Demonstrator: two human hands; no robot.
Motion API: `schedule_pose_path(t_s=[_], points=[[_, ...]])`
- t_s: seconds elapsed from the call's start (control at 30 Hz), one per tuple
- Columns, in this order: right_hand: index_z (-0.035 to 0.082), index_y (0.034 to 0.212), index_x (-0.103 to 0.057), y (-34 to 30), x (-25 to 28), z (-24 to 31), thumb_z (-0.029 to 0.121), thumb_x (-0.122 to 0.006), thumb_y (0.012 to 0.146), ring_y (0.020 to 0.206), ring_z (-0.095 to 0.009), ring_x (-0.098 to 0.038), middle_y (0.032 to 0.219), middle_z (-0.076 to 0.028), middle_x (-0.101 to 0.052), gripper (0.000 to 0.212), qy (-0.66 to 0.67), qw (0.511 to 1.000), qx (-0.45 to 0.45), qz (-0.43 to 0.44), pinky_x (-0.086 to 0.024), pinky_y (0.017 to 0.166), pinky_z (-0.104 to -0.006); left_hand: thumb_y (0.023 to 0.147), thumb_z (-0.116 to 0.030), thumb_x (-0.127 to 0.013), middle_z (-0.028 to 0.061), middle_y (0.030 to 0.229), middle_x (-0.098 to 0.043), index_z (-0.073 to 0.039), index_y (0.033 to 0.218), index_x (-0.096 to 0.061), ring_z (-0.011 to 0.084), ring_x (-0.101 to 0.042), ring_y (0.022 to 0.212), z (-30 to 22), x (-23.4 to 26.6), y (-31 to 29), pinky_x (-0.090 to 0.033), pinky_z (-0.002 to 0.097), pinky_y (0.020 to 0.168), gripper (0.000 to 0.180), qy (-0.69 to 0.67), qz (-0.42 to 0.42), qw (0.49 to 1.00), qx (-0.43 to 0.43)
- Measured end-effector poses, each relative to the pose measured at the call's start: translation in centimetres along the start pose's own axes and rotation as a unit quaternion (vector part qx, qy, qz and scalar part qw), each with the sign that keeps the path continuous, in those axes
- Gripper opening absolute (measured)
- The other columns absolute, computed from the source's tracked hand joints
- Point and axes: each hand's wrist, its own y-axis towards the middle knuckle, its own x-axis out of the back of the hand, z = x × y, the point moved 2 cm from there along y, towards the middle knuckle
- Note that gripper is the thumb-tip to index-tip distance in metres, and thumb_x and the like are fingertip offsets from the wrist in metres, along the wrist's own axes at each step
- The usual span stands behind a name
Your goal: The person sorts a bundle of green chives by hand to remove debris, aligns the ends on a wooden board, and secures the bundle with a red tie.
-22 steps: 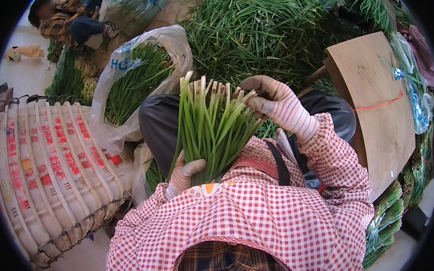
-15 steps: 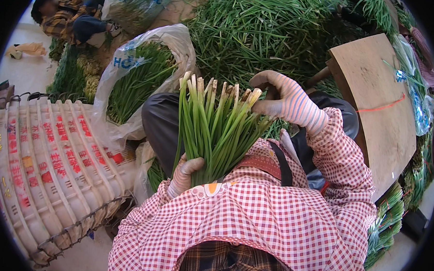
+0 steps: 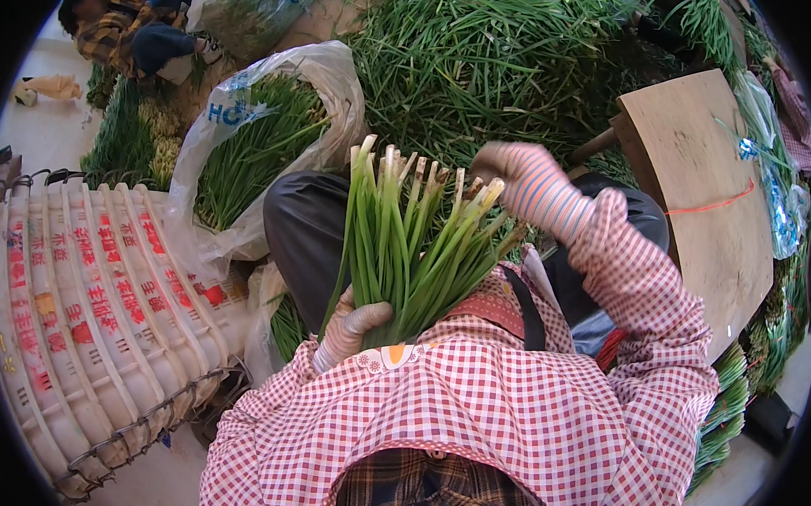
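My left hand [image 3: 355,330], in a striped glove, is closed round the lower part of a bunch of garlic chives [image 3: 410,244]. The bunch stands upright against my lap, its pale cut ends fanned out at the top and its leaf tips hidden behind my smock. My right hand [image 3: 520,177], gloved in the same stripes, is beside the pale ends on the right side of the bunch. Its fingers curl downward and are smeared by motion, so whether anything is between them does not show.
Beyond my knees lies a big heap of loose chives [image 3: 486,58]. A plastic bag of chives [image 3: 341,78] stands at left, above a white ribbed basket [image 3: 105,285]. A wooden board [image 3: 698,175] is at right. Another person [image 3: 126,28] sits far left.
My right hand has moved slightly right and down, and its fingers have curled in. The bunch in my left hand has shifted slightly right.
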Motion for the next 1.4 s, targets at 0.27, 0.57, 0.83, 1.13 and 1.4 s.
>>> schedule_pose_path(t_s=[0.27, 0.57, 0.83, 1.13, 1.4], points=[[-0.002, 0.128, -0.054, 4.0, 3.8, 0.7, 0.03, -0.068, 0.087, 0.112, -0.02, -0.058, 0.119, -0.013, -0.063, 0.054, 0.211, 0.922, -0.13, 0.296, -0.052, 0.091, -0.0326, 0.079, 0.004, -0.072, 0.017, 0.127, -0.063, -0.003, 0.132, -0.057, 0.0309, -0.062, 0.115, -0.1, 0.2, 1.2, -0.051, 0.0467, 0.101, 0.055, 0.052, 0.006, 0.998, 0.028], [0.002, 0.112, -0.065, 4.8, -1.6, -0.9, 0.005, -0.073, 0.082, 0.089, -0.011, -0.064, 0.097, -0.004, -0.07, 0.031, 0.298, 0.901, -0.13, 0.288, -0.054, 0.081, -0.0287, 0.079, 0.003, -0.073, 0.0153, 0.127, -0.063, -0.005, 0.13, -0.059, 0.0311, -0.06, 0.118, -0.2, 0.0, 1.8, -0.049, 0.0476, 0.104, 0.053, -0.012, -0.02, 0.997, 0.068], [0.006, 0.108, -0.064, 5.6, 8.9, -7.5, 0.011, -0.07, 0.085, 0.061, -0.01, -0.057, 0.077, -0.001, -0.061, 0.024, 0.23, 0.942, -0.237, -0.065, -0.049, 0.054, -0.0244, 0.079, 0.002, -0.073, 0.0164, 0.128, -0.061, -0.004, 0.133, -0.055, 0.0317, -0.06, 0.118, -0.8, 0.7, 1.4, -0.049, 0.0476, 0.103, 0.057, -0.027, -0.029, 0.998, 0.055], [0.0, 0.13, -0.055, 3.8, 0.6, 1.7, 0.014, -0.075, 0.083, 0.101, -0.016, -0.062, 0.108, -0.007, -0.068, 0.053, 0.356, 0.881, -0.093, 0.298, -0.051, 0.093, -0.032, 0.083, -0.005, -0.07, 0.0184, 0.127, -0.061, -0.001, 0.137, -0.048, 0.0317, -0.063, 0.113, -1.3, 1.8, 2.4, -0.054, 0.0454, 0.098, 0.058, -0.043, -0.017, 0.994, 0.095], [0.002, 0.119, -0.064, 2.7, -1.9, 3.1, 0.01, -0.076, 0.082, 0.092, -0.011, -0.064, 0.101, -0.003, -0.071, 0.04, 0.439, 0.872, -0.131, 0.173, -0.054, 0.083, -0.0275, 0.079, -0.01, -0.079, 0.0137, 0.133, -0.058, -0.004, 0.14, -0.046, 0.0289, -0.058, 0.121, -0.2, 1.1, 2.0, -0.047, 0.0444, 0.105, 0.07, -0.017, 0.08, 0.997, -0.009]])
